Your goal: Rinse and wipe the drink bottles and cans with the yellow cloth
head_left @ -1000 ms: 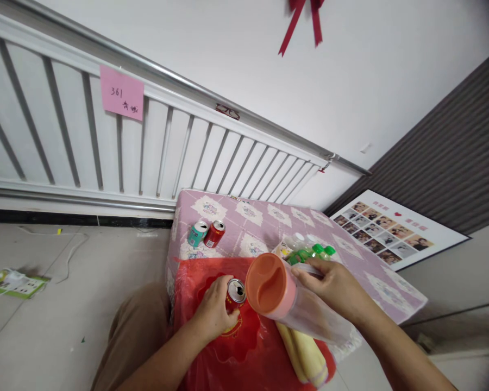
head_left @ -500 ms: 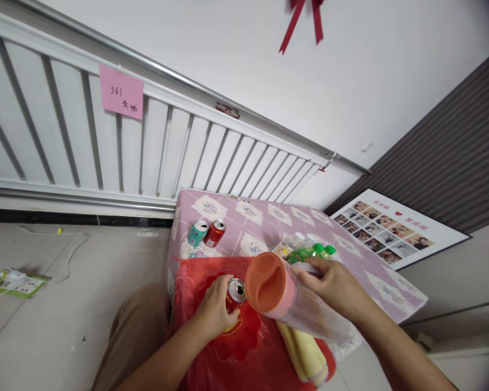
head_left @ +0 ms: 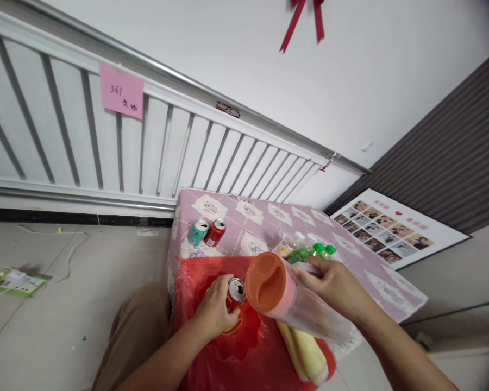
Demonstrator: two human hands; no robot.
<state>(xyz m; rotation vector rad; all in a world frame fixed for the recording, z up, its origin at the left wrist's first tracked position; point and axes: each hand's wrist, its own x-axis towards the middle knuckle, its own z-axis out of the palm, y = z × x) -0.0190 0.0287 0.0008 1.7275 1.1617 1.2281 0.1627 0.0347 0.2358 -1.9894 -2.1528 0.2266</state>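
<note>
My left hand (head_left: 214, 308) is wrapped round a red drink can (head_left: 236, 292), whose top is opened. The can is upright over a red scalloped tray (head_left: 238, 350). In my right hand (head_left: 328, 282) is the handle of a clear plastic pitcher (head_left: 315, 320) with an orange lid (head_left: 267, 283). The pitcher is tilted, its lid end close beside the can's top. Whether liquid flows between them I cannot tell. A folded yellow towel (head_left: 303, 353) lies partly under the pitcher.
A green can (head_left: 197, 234) and another red can (head_left: 215, 233) stand at the back left of the cloth-covered table (head_left: 269, 217). Green-capped bottles (head_left: 318, 251) are behind my right hand. A white radiator (head_left: 212, 152) runs along the wall; a power strip (head_left: 18, 283) lies on the floor.
</note>
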